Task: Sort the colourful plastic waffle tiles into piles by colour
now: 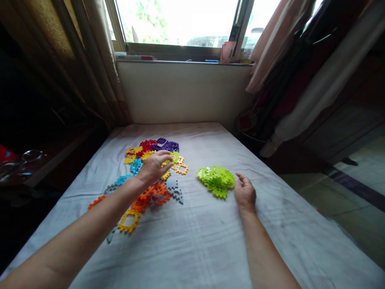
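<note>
My left hand (155, 165) is over the mixed pile, its thumb and fingers around a lime green piece (173, 157) next to yellow pieces (182, 169). Red pieces (147, 145) and purple pieces (171, 146) lie beyond that hand, blue pieces (136, 165) to its left, and orange pieces (147, 197) and grey pieces (173, 185) nearer to me. A separate heap of lime green pieces (216, 180) lies right of the mixed pile. Beside its right edge rests my right hand (245, 192), fingers loosely curled; nothing shows in it.
The pieces lie on a pale sheet (192, 249). Behind it stand a low wall (183, 90) and a window with a pink cup (227, 52) on the sill. A curtain (99, 60) hangs at the left, clothes (300, 108) at the right.
</note>
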A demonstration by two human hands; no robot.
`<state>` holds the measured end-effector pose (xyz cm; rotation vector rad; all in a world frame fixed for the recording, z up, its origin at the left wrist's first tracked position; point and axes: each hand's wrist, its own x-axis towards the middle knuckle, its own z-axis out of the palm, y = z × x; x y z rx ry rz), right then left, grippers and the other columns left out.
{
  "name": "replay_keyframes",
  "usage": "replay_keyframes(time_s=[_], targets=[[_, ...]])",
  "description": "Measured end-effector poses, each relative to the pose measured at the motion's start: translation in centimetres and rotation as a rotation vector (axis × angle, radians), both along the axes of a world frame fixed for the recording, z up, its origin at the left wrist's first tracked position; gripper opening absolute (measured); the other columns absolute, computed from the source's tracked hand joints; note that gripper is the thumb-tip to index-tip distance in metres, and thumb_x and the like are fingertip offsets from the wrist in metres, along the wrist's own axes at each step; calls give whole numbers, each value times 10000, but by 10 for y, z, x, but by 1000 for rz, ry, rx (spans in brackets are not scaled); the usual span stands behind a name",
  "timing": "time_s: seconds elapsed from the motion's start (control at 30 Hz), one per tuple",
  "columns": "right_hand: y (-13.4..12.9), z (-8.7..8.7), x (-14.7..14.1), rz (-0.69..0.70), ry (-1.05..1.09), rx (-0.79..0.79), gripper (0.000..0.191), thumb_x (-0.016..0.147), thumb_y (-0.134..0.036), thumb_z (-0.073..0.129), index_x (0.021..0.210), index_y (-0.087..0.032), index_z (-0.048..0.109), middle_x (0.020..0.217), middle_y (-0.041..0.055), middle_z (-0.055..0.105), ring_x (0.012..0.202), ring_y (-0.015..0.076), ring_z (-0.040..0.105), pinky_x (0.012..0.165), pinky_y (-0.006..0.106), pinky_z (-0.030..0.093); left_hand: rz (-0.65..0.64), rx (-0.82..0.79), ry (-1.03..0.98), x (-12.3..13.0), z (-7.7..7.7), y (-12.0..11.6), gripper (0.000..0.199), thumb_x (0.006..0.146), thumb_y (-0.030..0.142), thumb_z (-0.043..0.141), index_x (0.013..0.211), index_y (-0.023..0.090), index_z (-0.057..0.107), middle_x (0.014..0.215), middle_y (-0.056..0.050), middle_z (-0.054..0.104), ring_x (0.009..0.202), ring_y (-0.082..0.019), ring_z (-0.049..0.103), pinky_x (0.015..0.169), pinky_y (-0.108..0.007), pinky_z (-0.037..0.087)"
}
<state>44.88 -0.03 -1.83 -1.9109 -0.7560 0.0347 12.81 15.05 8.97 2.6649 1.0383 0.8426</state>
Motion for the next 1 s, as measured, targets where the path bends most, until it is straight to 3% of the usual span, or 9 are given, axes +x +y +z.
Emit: replay_keyframes(time_s=[0.1,0.2,0.3,0.4,0.5,0.6,0.67,0.8,1.0], targets=[[0,-1,1,18,10,26,534,755,-465,415,1042,-138,723,1055,167,734,957,260,662,892,388,512,-71,-42,-25,73,-14,-39,184,894,371,614,922,239,739,1249,-81,688,1097,-216,668,968,-374,534],[2,-2,1,29,2,47,509,770,-471,422,1024,-149,724,1051,159,736,971,261,663,906,388,511,-67,-114,-44,120,-29,-64,128,879,326,653,915,237,738,1289,-94,673,1096,-224,677,970,-379,542],[4,-2,0,40,-22,47,514,801,-481,414,1041,-143,719,1067,168,729,1001,273,658,929,407,509,-76,-142,-19,143,-40,-76,128,865,282,672,962,221,729,1306,-112,665,1111,-244,677,983,-395,544],[3,2,-9,78,-131,32,555,856,-508,399,1113,-116,694,1150,201,693,1097,293,625,992,442,480,-77,-130,-18,144,-46,-81,279,833,272,709,1103,208,688,1328,-128,650,1161,-262,655,1004,-414,538],[-3,11,-31,146,-362,-72,644,864,-587,482,1300,-132,613,1398,229,538,1318,342,475,1089,524,382,-58,-64,-73,119,-51,-83,276,851,287,683,1122,234,662,1290,-95,670,1161,-231,653,1005,-395,541],[-8,21,-57,285,-579,-285,736,821,-640,597,1446,-264,499,1590,171,323,1456,380,267,1141,634,224,-25,29,-103,74,-57,-88,242,907,280,588,1139,244,649,1291,-87,671,1177,-225,643,1023,-420,529],[-6,28,-69,371,-636,-445,738,824,-627,625,1479,-333,457,1631,136,261,1480,390,199,1139,665,172,11,114,-88,37,-61,-93,252,925,272,544,1152,245,648,1287,-88,677,1185,-234,638,1023,-439,525],[12,39,-75,408,-612,-627,679,868,-578,602,1496,-384,434,1647,107,249,1479,395,190,1108,665,224,132,257,-61,-31,-64,-97,281,934,304,506,1166,262,660,1273,-80,689,1218,-248,622,1038,-448,510],[64,45,-66,340,-533,-628,598,899,-552,561,1466,-377,480,1628,111,290,1457,347,261,1089,652,271,344,403,-117,-95,-66,-77,272,929,310,507,1147,238,654,1212,-97,708,1162,-273,651,1040,-474,504]])
